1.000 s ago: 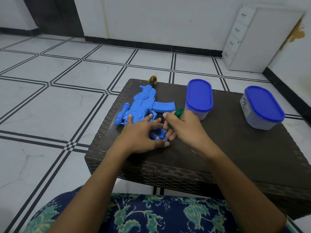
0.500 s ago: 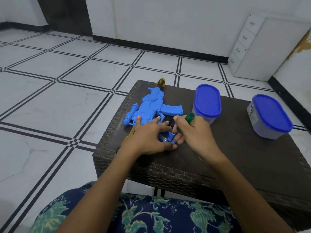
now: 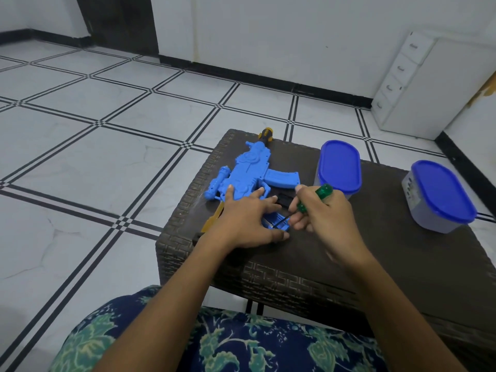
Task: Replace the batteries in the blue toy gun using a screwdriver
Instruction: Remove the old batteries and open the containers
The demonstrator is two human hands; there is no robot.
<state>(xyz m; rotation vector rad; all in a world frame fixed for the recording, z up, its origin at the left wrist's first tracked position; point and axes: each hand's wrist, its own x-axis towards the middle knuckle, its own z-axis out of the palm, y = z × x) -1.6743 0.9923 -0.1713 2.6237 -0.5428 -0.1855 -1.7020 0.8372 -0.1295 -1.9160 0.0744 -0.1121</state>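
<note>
One blue plastic toy gun (image 3: 241, 178), yellow-tipped, lies flat on the woven table (image 3: 375, 251). The left hand (image 3: 247, 221) presses it with straight fingers; the right hand (image 3: 324, 213) grips one green-handled screwdriver (image 3: 319, 194). Two blue-lidded tubs (image 3: 339, 162) (image 3: 442, 194) stand nearby.

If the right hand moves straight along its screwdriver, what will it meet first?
Likely the blue toy gun: the screwdriver in the right hand seems to touch its handle, with the left hand just beyond.

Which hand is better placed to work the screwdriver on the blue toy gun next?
Probably the right hand: it grips the green screwdriver, tip at the blue toy gun. The left hand lies flat, steadying the gun.
</note>
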